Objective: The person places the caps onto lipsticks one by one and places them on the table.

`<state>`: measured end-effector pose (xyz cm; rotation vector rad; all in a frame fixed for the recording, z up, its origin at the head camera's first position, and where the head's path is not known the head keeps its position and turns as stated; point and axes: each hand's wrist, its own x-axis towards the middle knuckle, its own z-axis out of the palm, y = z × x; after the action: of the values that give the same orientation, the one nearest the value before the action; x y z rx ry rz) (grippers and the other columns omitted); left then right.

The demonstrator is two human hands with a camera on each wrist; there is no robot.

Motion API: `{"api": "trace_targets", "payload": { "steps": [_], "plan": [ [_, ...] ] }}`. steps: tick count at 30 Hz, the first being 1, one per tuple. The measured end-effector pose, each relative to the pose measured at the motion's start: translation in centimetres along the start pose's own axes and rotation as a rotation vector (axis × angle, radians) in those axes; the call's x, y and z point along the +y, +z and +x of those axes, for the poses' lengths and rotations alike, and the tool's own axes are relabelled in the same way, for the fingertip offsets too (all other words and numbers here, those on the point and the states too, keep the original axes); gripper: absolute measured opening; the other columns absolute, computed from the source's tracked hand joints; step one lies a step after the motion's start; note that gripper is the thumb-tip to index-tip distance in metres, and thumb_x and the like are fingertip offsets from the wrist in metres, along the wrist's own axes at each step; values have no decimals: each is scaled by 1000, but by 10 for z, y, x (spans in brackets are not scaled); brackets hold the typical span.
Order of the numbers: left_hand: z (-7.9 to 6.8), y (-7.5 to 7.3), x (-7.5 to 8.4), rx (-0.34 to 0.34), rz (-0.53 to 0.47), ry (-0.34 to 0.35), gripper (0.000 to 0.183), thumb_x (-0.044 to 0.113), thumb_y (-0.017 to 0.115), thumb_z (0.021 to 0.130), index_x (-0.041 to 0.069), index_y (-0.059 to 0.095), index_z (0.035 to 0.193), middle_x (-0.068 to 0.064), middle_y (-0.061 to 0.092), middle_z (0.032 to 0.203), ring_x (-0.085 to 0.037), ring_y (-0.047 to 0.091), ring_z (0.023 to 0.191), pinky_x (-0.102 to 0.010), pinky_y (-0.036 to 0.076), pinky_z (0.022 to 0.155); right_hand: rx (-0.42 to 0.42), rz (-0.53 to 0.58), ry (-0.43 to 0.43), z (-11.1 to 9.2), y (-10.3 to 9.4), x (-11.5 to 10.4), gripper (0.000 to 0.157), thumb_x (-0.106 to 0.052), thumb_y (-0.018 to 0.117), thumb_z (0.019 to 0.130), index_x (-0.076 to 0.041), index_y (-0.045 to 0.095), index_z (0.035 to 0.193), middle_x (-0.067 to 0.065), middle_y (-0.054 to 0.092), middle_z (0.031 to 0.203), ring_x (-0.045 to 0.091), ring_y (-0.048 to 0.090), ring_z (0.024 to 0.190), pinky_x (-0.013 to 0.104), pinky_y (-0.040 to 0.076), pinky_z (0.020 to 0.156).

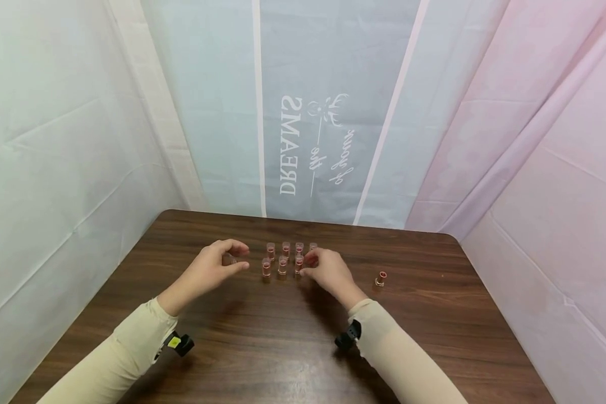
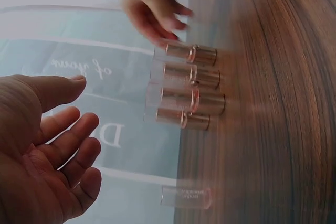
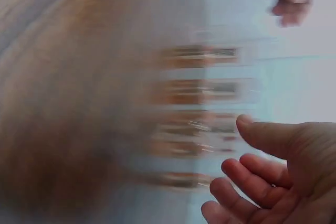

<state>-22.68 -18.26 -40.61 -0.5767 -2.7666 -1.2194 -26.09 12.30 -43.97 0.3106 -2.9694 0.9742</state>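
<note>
Several lipstick tubes with rose-gold bases and clear caps stand upright in two rows on the table. My right hand is beside the right end of the rows, its thumb and fingers spread near the front-row lipstick. Nothing lies between those fingers in the right wrist view, which is blurred. To the left of the rows, my left hand hovers with relaxed, parted fingers and an empty palm. A loose clear cap stands near that hand in the left wrist view.
One lipstick base without its clear cap stands apart on the right side of the brown wooden table. A printed cloth hangs behind the table's far edge, and pale curtains flank both sides.
</note>
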Motion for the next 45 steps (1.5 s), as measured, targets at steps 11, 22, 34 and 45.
{"api": "trace_targets", "payload": {
  "steps": [11,22,34,45],
  "plan": [
    [-3,-14,-23,47,39,-38,38,27,78,93,10,66,126,-9,69,123,-32,64,117,-54,51,95,183,67,-190,-45,-104,18,34,-29,81,90,-15,72,119,3,73,113,19,70,91,39,57,79],
    [3,-14,-46,43,50,-93,44,24,78,93,8,63,131,-12,68,126,-32,63,116,-55,49,97,211,44,-83,-76,-119,80,41,-33,79,92,-13,68,126,6,71,117,20,67,90,31,55,75],
    [18,-1,-77,1,44,-159,50,26,77,94,5,60,136,-15,65,132,-36,62,119,-55,49,97,205,48,-5,-82,-111,116,46,-33,79,92,-10,66,131,11,68,125,27,69,99,39,57,78],
    [30,12,-91,-24,58,-181,47,24,79,93,3,62,132,-12,70,125,-34,62,119,-53,49,99,182,33,42,-83,-107,134,51,-33,82,90,-8,65,131,11,68,124,31,67,107,48,56,86]
  ]
}}
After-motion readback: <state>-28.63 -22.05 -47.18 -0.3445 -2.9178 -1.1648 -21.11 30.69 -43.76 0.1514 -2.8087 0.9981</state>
